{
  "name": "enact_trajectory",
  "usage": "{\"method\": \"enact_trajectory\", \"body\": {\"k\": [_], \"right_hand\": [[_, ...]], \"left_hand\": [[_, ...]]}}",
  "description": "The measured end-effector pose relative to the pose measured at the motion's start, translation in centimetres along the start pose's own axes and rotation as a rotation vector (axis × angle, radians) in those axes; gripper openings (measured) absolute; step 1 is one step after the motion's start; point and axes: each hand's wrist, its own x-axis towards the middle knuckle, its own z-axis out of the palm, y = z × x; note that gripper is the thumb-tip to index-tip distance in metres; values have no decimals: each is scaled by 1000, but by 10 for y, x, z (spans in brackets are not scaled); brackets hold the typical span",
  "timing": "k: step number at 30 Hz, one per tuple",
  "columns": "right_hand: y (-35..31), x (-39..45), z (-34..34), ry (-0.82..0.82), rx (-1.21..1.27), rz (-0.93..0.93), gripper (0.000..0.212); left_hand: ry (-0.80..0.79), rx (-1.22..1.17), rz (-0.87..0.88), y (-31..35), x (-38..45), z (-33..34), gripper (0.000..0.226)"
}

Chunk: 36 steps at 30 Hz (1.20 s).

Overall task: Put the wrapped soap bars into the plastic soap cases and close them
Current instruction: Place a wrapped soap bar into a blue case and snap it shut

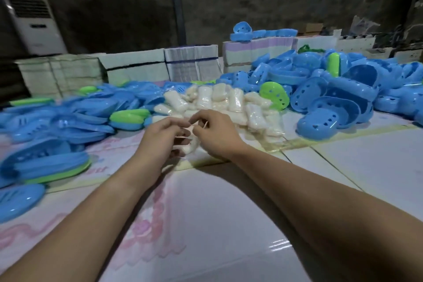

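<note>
Both my left hand (160,137) and right hand (215,135) pinch one wrapped soap (191,144) just before the soap pile (217,103); next it needs an open case (338,107).

1. We found the wrapped soap bars (219,107) heaped at the middle of the frame, on the table (229,224).
2. Our left hand (160,137) and right hand (215,137) met just below that heap.
3. Case lids (57,121) lay piled at the left; case bases (343,89) at the right.
4. Stacked cartons (137,66) stood behind them, a standing air conditioner (36,25) at the upper left.
</note>
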Motion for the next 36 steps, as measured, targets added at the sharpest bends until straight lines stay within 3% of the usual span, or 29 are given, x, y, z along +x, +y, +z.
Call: {"method": "enact_trajectory", "body": {"k": [6,9,13,17,22,25,29,32,36], "right_hand": [[-2,-3,-4,-156,32,17,23],[-7,-5,2,-205,54,-8,24],[-10,-4,3,-227,11,-68,22],[-14,-4,3,-260,-40,-101,22],[-17,-4,3,-290,-75,-120,23],[-18,-4,3,-297,-67,-115,24],[-19,-5,2,-298,-77,-121,23],[-16,-4,2,-293,-60,-123,23],[-15,-3,3,-276,-51,-115,24]], "left_hand": [[102,207,103,-5,12,-18,28],[262,406,179,-9,23,-39,24],[393,574,95,-4,43,-75,17],[265,1329,-143,16,48,-116,40],[-144,1611,-446,54,34,-153,60],[-162,1694,-459,62,20,-161,55],[-92,1682,-279,47,18,-164,41],[2,1529,-32,40,20,-155,25],[191,1121,204,35,21,-124,28]]}}
